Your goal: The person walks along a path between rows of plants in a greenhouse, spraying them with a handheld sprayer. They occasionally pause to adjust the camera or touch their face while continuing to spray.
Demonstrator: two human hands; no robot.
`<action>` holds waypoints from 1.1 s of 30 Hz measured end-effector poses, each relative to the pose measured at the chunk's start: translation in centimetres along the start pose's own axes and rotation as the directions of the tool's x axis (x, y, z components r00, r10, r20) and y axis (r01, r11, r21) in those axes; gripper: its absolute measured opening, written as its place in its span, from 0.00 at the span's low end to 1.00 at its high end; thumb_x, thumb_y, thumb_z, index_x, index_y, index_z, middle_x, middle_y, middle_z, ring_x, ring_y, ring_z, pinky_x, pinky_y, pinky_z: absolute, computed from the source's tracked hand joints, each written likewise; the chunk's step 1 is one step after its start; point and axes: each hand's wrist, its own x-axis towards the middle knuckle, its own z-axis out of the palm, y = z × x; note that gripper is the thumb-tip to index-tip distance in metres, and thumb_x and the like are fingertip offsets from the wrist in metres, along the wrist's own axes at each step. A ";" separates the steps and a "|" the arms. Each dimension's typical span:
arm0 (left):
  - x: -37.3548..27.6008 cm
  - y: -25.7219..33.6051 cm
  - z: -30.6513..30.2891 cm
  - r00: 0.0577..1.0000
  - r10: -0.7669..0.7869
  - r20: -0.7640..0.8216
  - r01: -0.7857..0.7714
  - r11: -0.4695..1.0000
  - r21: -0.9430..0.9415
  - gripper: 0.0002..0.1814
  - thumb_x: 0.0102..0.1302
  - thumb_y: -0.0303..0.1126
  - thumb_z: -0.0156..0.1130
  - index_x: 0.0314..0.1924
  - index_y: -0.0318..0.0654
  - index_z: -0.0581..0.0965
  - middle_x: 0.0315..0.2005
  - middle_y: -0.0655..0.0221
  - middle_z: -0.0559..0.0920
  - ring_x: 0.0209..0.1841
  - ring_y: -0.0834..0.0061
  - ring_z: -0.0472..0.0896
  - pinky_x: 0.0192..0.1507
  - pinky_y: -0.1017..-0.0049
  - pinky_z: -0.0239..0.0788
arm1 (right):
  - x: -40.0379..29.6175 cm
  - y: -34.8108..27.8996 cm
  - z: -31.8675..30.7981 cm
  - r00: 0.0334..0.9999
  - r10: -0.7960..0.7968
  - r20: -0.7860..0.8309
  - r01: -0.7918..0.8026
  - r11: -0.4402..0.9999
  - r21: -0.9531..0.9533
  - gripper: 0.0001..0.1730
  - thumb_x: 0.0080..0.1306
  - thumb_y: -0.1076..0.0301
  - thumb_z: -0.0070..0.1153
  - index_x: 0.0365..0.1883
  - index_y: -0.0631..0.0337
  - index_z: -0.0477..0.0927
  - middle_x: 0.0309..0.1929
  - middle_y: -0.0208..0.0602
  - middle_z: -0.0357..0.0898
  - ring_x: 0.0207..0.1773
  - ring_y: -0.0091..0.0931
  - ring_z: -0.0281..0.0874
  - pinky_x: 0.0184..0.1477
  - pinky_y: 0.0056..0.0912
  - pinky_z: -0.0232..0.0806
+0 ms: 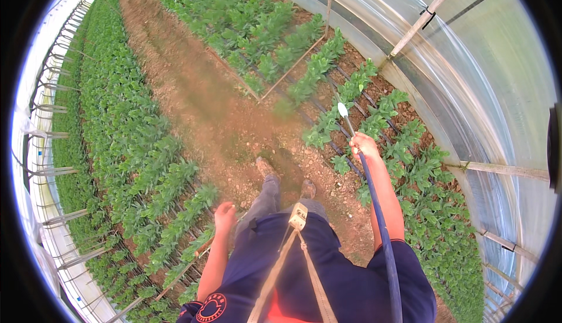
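My right hand (364, 144) is closed around a thin spray wand (349, 124), held out over the plant bed on the right. Near the wand's far end is a white oval fitting (342, 110). From behind the hand, a dark blue hose (381, 217) runs back along my forearm and past my sleeve. Leafy green plants (327, 123) surround the wand in rows. My left hand (225, 217) hangs low beside my thigh, fingers curled; whether it holds something cannot be made out. Close to it are the left bed's plants (193, 195).
A bare soil path (189, 68) runs between the beds, under my boots (266, 168). A wooden frame corner (260, 100) juts into it. Black drip lines (344, 154) cross the right bed. Plastic sheeting (474, 103) and wooden poles (428, 13) line the right side. A strap (274, 274) hangs before me.
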 end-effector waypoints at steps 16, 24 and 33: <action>-0.7 0.3 1.0 0.999 -0.032 0.029 0.031 0.999 0.043 0.18 0.54 0.27 0.60 0.47 0.33 0.76 0.32 0.65 0.80 0.20 0.81 0.73 0.20 0.79 0.64 | -2.0 3.7 0.3 0.998 0.044 -0.047 -0.044 0.999 -0.005 0.25 0.59 0.76 0.48 0.56 0.67 0.62 0.21 0.33 0.71 0.11 0.17 0.64 0.09 0.21 0.51; -0.7 -0.8 1.1 0.996 -0.072 0.053 0.070 0.997 0.039 0.17 0.55 0.28 0.62 0.46 0.33 0.76 0.32 0.66 0.81 0.20 0.80 0.74 0.20 0.79 0.65 | -3.5 5.0 -0.1 0.998 0.054 0.010 -0.054 0.998 -0.034 0.32 0.54 0.76 0.51 0.59 0.70 0.60 0.21 0.33 0.72 0.12 0.20 0.64 0.10 0.23 0.53; -0.7 -2.7 0.7 0.997 -0.058 0.056 0.057 0.998 0.028 0.13 0.56 0.27 0.62 0.42 0.33 0.75 0.26 0.69 0.79 0.18 0.81 0.73 0.18 0.79 0.64 | -6.0 6.7 0.7 0.996 0.088 0.033 -0.085 0.993 -0.081 0.15 0.55 0.76 0.49 0.42 0.66 0.71 0.20 0.31 0.71 0.12 0.18 0.64 0.09 0.23 0.53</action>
